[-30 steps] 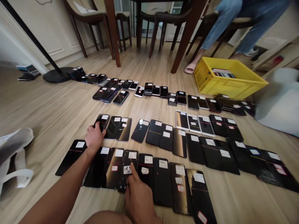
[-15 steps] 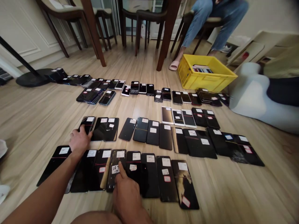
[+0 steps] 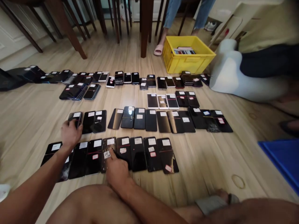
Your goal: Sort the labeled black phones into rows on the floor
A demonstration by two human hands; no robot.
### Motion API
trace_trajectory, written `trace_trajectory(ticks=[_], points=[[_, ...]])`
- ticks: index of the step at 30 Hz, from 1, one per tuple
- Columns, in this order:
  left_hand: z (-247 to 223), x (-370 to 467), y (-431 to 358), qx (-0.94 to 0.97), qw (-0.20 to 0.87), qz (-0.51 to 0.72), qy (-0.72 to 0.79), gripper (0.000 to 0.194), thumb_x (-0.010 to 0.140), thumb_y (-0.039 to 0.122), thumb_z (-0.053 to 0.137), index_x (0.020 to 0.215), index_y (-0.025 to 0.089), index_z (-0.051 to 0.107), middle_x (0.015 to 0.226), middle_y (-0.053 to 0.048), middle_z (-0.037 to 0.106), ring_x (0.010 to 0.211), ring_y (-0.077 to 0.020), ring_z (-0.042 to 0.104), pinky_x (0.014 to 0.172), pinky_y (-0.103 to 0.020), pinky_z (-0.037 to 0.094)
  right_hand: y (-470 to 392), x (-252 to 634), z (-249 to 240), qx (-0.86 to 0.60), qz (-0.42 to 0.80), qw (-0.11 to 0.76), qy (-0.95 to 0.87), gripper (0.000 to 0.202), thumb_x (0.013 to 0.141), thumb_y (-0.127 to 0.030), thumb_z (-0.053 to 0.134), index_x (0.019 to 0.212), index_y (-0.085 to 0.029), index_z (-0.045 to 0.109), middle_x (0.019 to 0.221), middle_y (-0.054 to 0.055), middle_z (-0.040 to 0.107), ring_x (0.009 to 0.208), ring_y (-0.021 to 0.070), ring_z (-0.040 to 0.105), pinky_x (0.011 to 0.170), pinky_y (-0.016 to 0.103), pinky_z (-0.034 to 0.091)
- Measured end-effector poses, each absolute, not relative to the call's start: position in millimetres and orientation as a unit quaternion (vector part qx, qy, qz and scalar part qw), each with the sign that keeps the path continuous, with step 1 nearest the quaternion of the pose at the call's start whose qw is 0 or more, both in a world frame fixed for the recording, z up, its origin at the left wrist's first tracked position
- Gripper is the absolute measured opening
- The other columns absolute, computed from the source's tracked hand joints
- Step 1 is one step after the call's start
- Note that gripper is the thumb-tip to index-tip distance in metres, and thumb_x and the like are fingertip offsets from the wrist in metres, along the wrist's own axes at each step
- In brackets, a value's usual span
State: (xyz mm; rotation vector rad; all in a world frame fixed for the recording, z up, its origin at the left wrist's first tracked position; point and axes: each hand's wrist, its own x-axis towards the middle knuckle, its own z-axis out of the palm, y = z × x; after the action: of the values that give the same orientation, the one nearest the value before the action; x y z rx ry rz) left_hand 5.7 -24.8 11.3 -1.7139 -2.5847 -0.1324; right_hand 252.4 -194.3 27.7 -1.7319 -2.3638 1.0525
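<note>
Rows of dark phones with white and pink labels lie on the wooden floor. My left hand (image 3: pixel 70 132) has its fingers closed on the stacked phones (image 3: pixel 76 117) at the left end of the middle row. My right hand (image 3: pixel 117 168) touches a labelled phone (image 3: pixel 109 142) in the nearest row with its extended index finger; the other fingers are curled under. Beside that fingertip, handwriting marks a white label (image 3: pixel 106 154). To the right in the same row lies a black phone (image 3: pixel 137 155).
A yellow crate (image 3: pixel 188 63) holding phones stands beyond the rows, beside a person's pink slipper (image 3: pixel 158 49). Chair and table legs rise behind. A pale curved seat (image 3: pixel 230 68) and a blue object (image 3: pixel 281 161) are at right.
The view has shifted, bringing my legs and the blue object into sight. My left hand remains at the left stack and my right finger stays on the labelled phone.
</note>
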Motion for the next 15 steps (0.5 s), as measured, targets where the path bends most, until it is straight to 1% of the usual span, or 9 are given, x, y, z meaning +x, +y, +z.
trace_trajectory(ticks=[1, 3, 5, 7, 8, 10, 13, 15], points=[[12, 16, -29, -0.611, -0.004, -0.059, -0.79, 0.047, 0.097, 0.038, 0.048, 0.138, 0.019, 0.056, 0.146, -0.011, 0.059, 0.137, -0.0319, 0.051, 0.114, -0.046, 0.043, -195, 253, 28, -0.554, 0.338, 0.017, -0.761, 0.05, 0.084, -0.014, 0.058, 0.133, -0.016, 0.065, 0.167, 0.007, 0.031, 0.092, 0.0258, 0.076, 0.077, 0.039, 0.064], [12, 41, -42, -0.709, -0.081, -0.077, -0.696, 0.045, 0.094, 0.04, 0.046, 0.127, 0.016, 0.065, 0.135, -0.013, 0.066, 0.131, -0.0306, 0.056, 0.115, -0.044, 0.044, -195, 254, 28, -0.554, 0.332, 0.023, -0.763, 0.045, 0.086, -0.015, 0.057, 0.13, -0.015, 0.066, 0.167, 0.009, 0.032, 0.092, 0.0251, 0.076, 0.075, 0.039, 0.064], [12, 67, -56, -0.762, -0.157, -0.071, -0.624, 0.047, 0.093, 0.044, 0.043, 0.119, 0.015, 0.071, 0.126, -0.015, 0.068, 0.12, -0.0303, 0.063, 0.11, -0.043, 0.048, -195, 254, 28, -0.552, 0.327, 0.027, -0.767, 0.042, 0.09, -0.016, 0.055, 0.13, -0.015, 0.066, 0.167, 0.011, 0.031, 0.094, 0.0246, 0.076, 0.076, 0.037, 0.063], [11, 87, -70, -0.786, -0.203, -0.051, -0.581, 0.049, 0.093, 0.044, 0.042, 0.117, 0.016, 0.074, 0.118, -0.014, 0.07, 0.108, -0.0296, 0.068, 0.103, -0.043, 0.052, -195, 254, 28, -0.546, 0.325, 0.025, -0.772, 0.042, 0.091, -0.017, 0.054, 0.132, -0.013, 0.064, 0.167, 0.013, 0.03, 0.097, 0.0246, 0.076, 0.078, 0.036, 0.063], [10, 94, -76, -0.796, -0.212, -0.041, -0.565, 0.048, 0.093, 0.042, 0.042, 0.117, 0.016, 0.074, 0.114, -0.014, 0.07, 0.105, -0.0293, 0.068, 0.101, -0.043, 0.053, -195, 254, 28, -0.542, 0.324, 0.025, -0.775, 0.043, 0.092, -0.018, 0.055, 0.134, -0.013, 0.063, 0.167, 0.013, 0.03, 0.098, 0.0247, 0.076, 0.079, 0.036, 0.063], [7, 101, -84, -0.816, -0.208, -0.024, -0.539, 0.046, 0.093, 0.036, 0.042, 0.12, 0.015, 0.073, 0.111, -0.015, 0.069, 0.104, -0.0296, 0.067, 0.101, -0.043, 0.054, -195, 254, 29, -0.541, 0.318, 0.023, -0.778, 0.045, 0.093, -0.02, 0.055, 0.137, -0.013, 0.061, 0.168, 0.013, 0.029, 0.098, 0.0249, 0.075, 0.081, 0.036, 0.063], [4, 100, -91, -0.833, -0.178, -0.011, -0.525, 0.047, 0.092, 0.028, 0.041, 0.127, 0.014, 0.069, 0.114, -0.016, 0.065, 0.109, -0.0295, 0.064, 0.103, -0.044, 0.053, -195, 254, 31, -0.54, 0.315, 0.009, -0.78, 0.046, 0.094, -0.02, 0.056, 0.14, -0.014, 0.059, 0.169, 0.014, 0.025, 0.102, 0.0251, 0.075, 0.084, 0.037, 0.063], [5, 98, -92, -0.833, -0.177, -0.003, -0.524, 0.047, 0.093, 0.028, 0.041, 0.129, 0.014, 0.068, 0.116, -0.016, 0.064, 0.11, -0.0286, 0.064, 0.103, -0.042, 0.053, -195, 254, 31, -0.537, 0.321, 0.0, -0.781, 0.047, 0.095, -0.019, 0.055, 0.142, -0.014, 0.057, 0.17, 0.013, 0.023, 0.104, 0.0254, 0.074, 0.086, 0.038, 0.063]])
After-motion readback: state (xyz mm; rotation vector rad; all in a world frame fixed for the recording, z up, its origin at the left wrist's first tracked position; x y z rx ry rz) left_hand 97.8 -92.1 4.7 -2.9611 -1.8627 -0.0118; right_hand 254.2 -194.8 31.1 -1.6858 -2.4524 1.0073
